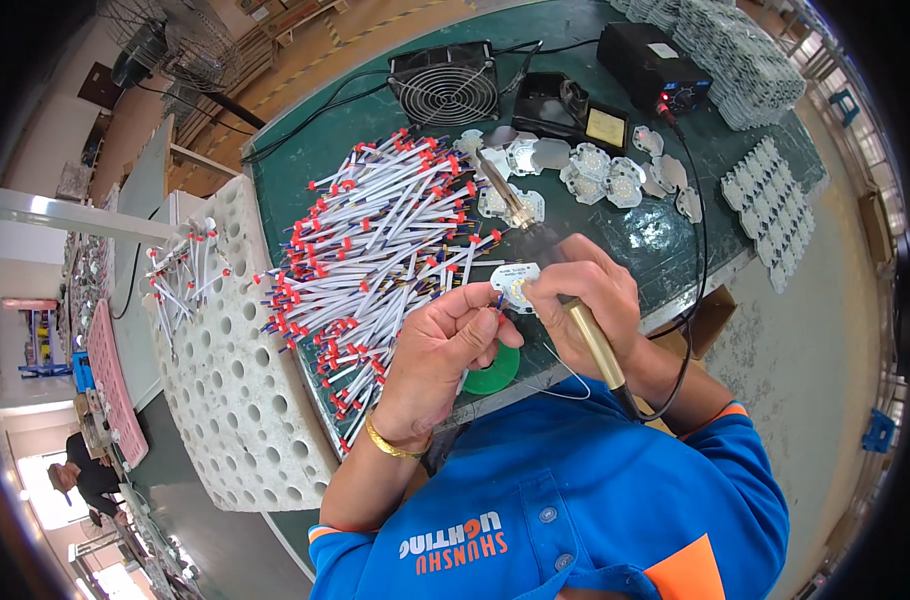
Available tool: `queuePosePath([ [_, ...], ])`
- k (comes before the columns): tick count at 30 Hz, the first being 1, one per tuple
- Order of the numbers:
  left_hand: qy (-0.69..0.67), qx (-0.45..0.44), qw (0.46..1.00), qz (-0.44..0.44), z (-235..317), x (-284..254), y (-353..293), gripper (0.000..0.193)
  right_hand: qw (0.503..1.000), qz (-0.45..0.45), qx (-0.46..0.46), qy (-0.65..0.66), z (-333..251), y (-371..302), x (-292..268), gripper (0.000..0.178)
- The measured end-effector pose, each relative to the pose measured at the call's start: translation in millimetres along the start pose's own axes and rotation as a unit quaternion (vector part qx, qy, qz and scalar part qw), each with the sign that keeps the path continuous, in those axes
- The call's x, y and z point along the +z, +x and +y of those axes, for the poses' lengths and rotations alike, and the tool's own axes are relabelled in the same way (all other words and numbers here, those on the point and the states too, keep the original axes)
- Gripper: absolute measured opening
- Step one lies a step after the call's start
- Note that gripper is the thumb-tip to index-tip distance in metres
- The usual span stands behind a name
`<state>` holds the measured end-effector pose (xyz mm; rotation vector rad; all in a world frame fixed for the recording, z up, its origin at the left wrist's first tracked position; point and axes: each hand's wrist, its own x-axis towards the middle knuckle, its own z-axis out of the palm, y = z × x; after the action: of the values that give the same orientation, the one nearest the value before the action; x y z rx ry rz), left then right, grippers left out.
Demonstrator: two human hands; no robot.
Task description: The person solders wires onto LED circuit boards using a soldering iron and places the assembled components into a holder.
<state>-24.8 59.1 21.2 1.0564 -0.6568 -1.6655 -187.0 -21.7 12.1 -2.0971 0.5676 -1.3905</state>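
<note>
Over the front edge of the green table, my right hand (595, 305) is closed around a soldering iron (596, 347). The iron's metal barrel points away toward the far side. That hand's thumb and forefinger also meet a small white LED board (513, 285) with a notched rim. My left hand (437, 345) pinches a wire (500, 299) with a blue end at the board's left edge; most of it is hidden by my fingers. A big pile of white cables (385, 250) with red clips lies just left of the board.
A green spool (495, 372) sits below my hands. Beyond are loose LED boards (603, 180), an iron stand with yellow sponge (606, 127), a black soldering station (653, 68) and a small fan (445, 95). Holed white foam (240, 370) stands left; a board panel (770, 212) lies right.
</note>
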Motion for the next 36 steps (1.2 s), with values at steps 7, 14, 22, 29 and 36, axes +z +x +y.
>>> queuePosePath([
  [7, 0.137, 0.037, 0.987, 0.071, -6.8, 8.6, -3.4, 0.023, 0.999, 0.042, -0.017, 0.014, 5.8, -19.0, 4.2, 0.024],
  [14, 0.175, 0.054, 0.98, 0.073, -10.6, 17.0, -7.2, 0.023, 0.999, 0.037, -0.021, 0.014, 4.3, -38.0, -2.2, 0.03],
  [22, 0.26, 0.099, 0.957, 0.078, -16.5, 20.7, -8.9, 0.02, 0.998, 0.014, 0.044, 0.053, 5.6, -63.0, -9.4, 0.033],
  [29, 0.39, 0.15, 0.905, 0.081, -9.6, 28.2, -14.3, 0.015, 0.997, 0.013, 0.009, 0.082, 4.6, -63.2, -47.9, 0.017],
  [36, 0.427, 0.168, 0.887, 0.06, -0.7, 33.7, -20.0, 0.011, 0.983, -0.012, -0.008, 0.181, -10.0, -46.1, -76.8, 0.029],
])
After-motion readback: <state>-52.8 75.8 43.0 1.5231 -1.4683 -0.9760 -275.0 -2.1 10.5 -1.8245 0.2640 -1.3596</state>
